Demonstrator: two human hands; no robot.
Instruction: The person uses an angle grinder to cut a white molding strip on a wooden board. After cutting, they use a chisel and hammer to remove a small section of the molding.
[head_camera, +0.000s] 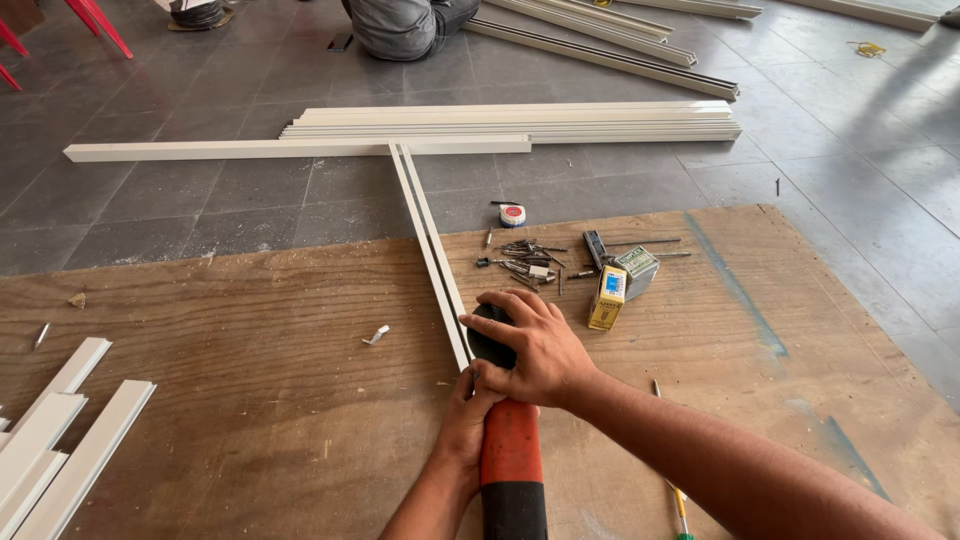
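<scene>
A power tool (510, 455) with a red and black body and a black head lies along the plywood board (250, 400). My right hand (530, 345) lies over its black head. My left hand (465, 425) grips the red body from the left side. The tool's head sits against the near end of two long white strips (430, 250) that lie side by side and run away from me.
Small boxes (620, 280), screws and drill bits (525, 262) and a tape measure (512, 214) lie just beyond my hands. White strips are stacked at the lower left (50, 450) and on the floor ahead (520, 120). A person (405, 25) sits at the back. A screwdriver (678, 495) lies right.
</scene>
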